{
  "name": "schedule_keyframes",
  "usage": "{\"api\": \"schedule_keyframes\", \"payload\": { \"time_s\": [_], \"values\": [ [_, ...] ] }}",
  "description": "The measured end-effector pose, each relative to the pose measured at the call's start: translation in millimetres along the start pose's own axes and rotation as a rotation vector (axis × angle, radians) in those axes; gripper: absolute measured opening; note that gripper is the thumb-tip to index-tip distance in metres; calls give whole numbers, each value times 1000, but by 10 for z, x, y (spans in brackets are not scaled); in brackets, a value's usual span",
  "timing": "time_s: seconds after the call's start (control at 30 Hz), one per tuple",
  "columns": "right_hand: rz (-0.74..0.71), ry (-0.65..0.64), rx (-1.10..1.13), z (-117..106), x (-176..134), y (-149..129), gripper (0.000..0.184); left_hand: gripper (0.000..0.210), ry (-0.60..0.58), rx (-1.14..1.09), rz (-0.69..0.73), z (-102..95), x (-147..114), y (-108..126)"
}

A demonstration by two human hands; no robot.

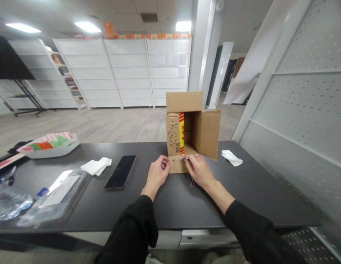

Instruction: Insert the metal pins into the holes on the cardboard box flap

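left hand (158,171): curled at the lower flap's (177,168) left edge; grip cannot be told; light steadying helps
right hand (199,169): fingertips at the silvery dots (177,160); whether pinching one cannot be told; gentle, even pressure suits
cardboard box (193,132): just beyond both hands, open-fronted, on the table (241,194)

A black phone (121,172) lies near white tissue (95,167).

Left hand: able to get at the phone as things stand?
Likely yes. The phone lies flat to the left of the left hand, and no object shows between them. The hand would just have to leave the lower cardboard flap it's at.
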State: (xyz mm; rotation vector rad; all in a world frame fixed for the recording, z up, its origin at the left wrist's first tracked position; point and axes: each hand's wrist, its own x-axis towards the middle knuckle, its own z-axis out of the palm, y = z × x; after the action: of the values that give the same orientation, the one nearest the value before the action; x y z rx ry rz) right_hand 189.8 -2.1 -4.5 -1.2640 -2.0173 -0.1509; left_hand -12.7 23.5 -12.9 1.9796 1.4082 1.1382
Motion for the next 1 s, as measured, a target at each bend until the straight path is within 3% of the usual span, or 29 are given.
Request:
{"api": "schedule_keyframes", "payload": {
  "time_s": [1.0],
  "values": [
    [18, 34, 21, 59, 24, 69, 18, 12, -1, -2, -9, 0, 4, 3]
  ]
}}
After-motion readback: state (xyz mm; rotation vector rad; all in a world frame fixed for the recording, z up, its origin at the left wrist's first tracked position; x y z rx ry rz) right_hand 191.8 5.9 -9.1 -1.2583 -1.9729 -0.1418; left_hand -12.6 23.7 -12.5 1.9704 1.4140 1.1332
